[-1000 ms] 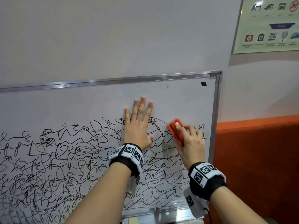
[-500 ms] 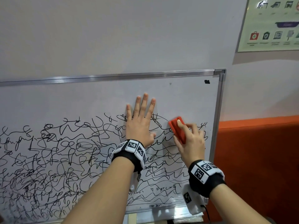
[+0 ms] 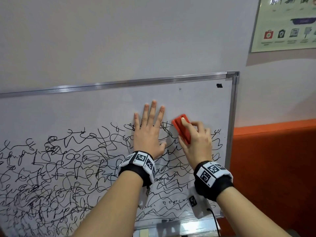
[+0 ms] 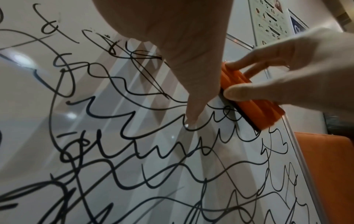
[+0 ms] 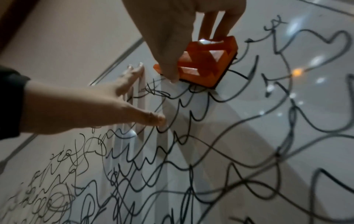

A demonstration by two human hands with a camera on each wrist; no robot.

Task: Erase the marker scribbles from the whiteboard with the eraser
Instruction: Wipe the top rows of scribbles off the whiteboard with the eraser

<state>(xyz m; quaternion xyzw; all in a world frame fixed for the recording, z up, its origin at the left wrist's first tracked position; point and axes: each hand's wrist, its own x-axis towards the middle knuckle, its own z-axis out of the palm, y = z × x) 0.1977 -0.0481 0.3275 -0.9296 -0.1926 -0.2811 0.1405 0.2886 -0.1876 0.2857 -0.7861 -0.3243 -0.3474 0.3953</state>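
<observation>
Eraser point(image 3: 181, 128) flat on whiteboard point(image 3: 85, 113), pinched between right-hand fingers point(image 3: 185, 124); left fingers point(image 3: 150, 115) spread.

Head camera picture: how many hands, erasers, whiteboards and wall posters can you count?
Hands: 2, left hand and right hand
Erasers: 1, orange eraser
Whiteboards: 1, whiteboard
Posters: 1, poster
Total: 5
</observation>
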